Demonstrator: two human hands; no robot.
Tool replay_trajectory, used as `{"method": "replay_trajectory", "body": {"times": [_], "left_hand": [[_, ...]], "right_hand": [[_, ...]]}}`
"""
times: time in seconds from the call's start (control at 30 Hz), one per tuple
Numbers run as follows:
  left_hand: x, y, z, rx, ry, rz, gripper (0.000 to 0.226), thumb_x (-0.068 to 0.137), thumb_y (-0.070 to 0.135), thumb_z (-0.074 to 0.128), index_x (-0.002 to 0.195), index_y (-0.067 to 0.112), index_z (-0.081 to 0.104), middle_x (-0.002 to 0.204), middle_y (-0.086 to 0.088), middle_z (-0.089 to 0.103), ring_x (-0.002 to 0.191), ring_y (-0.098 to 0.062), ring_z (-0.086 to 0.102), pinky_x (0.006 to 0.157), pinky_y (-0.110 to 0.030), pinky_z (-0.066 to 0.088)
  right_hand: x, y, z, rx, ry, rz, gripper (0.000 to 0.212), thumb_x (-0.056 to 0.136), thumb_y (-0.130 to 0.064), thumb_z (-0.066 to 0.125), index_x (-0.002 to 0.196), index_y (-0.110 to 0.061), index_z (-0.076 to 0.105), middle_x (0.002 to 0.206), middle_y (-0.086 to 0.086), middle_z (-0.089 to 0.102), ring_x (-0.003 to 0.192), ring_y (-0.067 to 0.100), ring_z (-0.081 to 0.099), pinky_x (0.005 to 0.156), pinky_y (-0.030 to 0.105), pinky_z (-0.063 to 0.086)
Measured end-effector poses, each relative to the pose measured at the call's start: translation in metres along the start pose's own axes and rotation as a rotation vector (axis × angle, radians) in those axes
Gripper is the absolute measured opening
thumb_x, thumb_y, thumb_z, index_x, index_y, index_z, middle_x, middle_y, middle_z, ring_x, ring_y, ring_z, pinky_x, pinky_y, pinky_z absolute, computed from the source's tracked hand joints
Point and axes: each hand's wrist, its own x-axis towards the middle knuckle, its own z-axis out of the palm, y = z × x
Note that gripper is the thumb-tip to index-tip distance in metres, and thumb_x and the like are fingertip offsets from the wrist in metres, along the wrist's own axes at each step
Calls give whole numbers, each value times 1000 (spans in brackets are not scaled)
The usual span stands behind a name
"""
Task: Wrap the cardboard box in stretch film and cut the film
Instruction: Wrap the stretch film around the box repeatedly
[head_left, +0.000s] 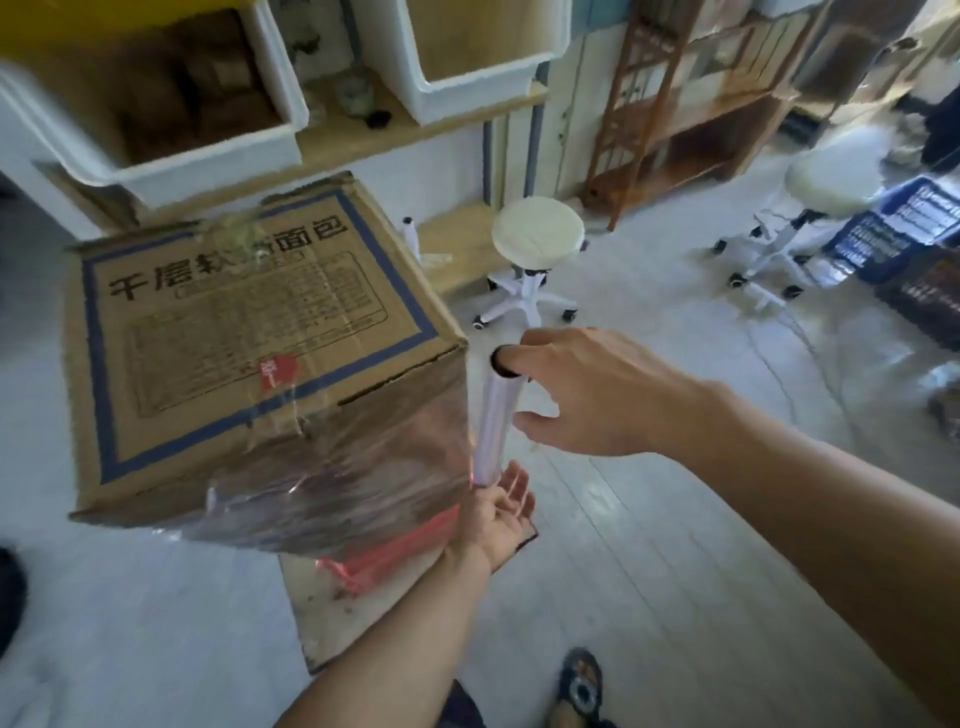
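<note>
We count one cardboard box (249, 332), the largest thing here, standing tilted to our view on a red support (384, 556) above the floor. One sheet of stretch film (337, 467) clings to its near side and runs to its right corner. Behind it a shelf (395, 130) carries two white bins: the left bin (208, 166) holds brown lumps, and the right bin (467, 88) shows a brown filling that we cannot name. Two round-seated stools stand on the floor, the near stool (537, 231) and the far stool (831, 179). One blue crate (893, 234) sits at the right; we cannot tell its contents. One film roll (493, 421) stands upright just beside the box's corner. Our right grip (587, 395) is grasping the roll, one finger in its top opening and the thumb alongside. Our left grip (498, 509) is released, palm up, touching the roll's lower end.
</note>
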Motion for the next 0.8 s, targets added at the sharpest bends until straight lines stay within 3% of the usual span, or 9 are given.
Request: {"method": "replay_trajectory", "body": {"times": [0.1,0.2,0.33,0.47,0.57,0.67,0.8], "left_hand": [[3,-7,17,-85,38,85,48,82,-18,18,97,5,57,102,-5,64,92,-16,61,77,-30,46],[10,-10,23,-159,55,131,50,82,-19,20,107,5,55,104,-5,66,96,-18,62,77,-32,47],[31,-9,30,-225,59,189,54,84,-17,24,121,7,55,106,-4,68,100,-17,63,77,-33,47],[55,-3,45,-293,42,255,55,69,-18,37,110,9,60,107,-7,70,101,-20,67,78,-38,49],[61,3,56,-377,29,298,57,60,-16,40,106,10,61,101,-6,72,104,-20,66,79,-38,50],[67,9,67,-433,74,340,58,65,-20,34,107,9,60,94,-6,73,106,-22,64,79,-39,50],[78,16,86,-497,101,399,61,78,-21,24,119,8,57,106,-8,69,110,-23,61,80,-39,50]], "right_hand": [[7,19,-4,0,-24,-114,26,87,-38,54,110,-33,44,85,-9,47,71,21,48,53,33,36],[19,36,-8,17,-58,-206,29,87,-34,54,113,-34,42,83,-12,40,69,19,46,51,30,30],[45,58,-10,-3,-120,-310,39,88,-36,53,126,-35,40,84,-14,34,75,19,49,55,33,40],[78,76,-16,0,-169,-393,44,88,-34,54,129,-37,39,92,-15,39,87,23,59,68,40,51],[102,85,-19,-10,-193,-476,44,88,-32,54,129,-38,39,94,-13,45,81,20,56,64,37,50],[125,91,-20,-11,-220,-579,45,86,-30,56,128,-37,41,101,-10,53,82,18,56,55,30,39],[156,99,-21,1,-254,-700,48,83,-27,57,128,-37,45,104,-6,55,89,22,59,68,39,51]]}}
